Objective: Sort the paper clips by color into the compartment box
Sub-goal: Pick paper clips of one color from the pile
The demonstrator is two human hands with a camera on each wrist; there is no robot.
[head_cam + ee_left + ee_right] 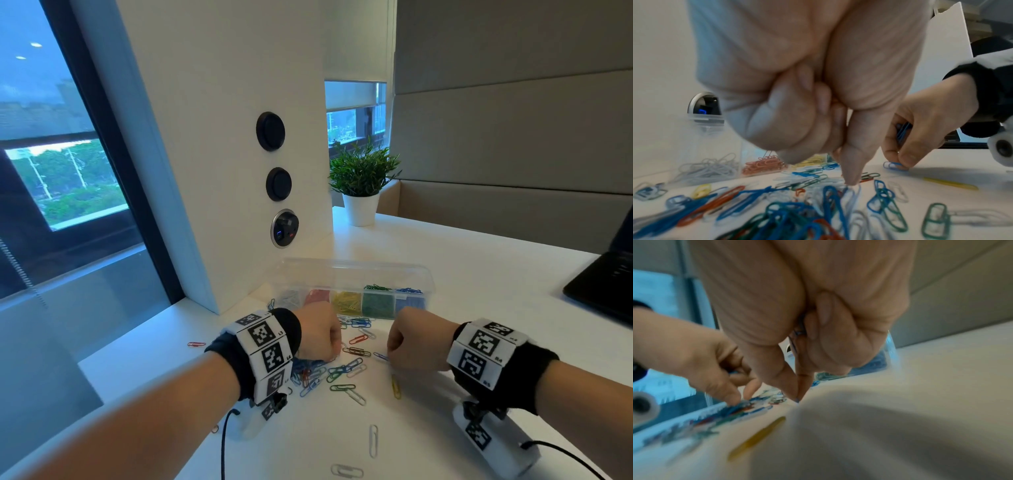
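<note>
The clear compartment box (424,274) stands at the back of the white table (479,308), with white, red, yellow, green and blue clips in separate compartments. Loose mixed clips (342,371) lie in front of it. My left hand (334,353) is curled over the pile, thumb and forefinger tips (849,178) pinching down on a blue clip (831,199). My right hand (390,353) holds several blue clips (902,131) in its curled fingers and pinches another blue clip (893,165) on the table, as the right wrist view (797,400) also shows.
A yellow clip (395,386) lies near my right wrist, white clips (373,440) nearer me, a red one (196,343) far left. A white pillar with sockets (284,228) rises behind the box. A potted plant (361,192) and a dark laptop (606,284) stand right.
</note>
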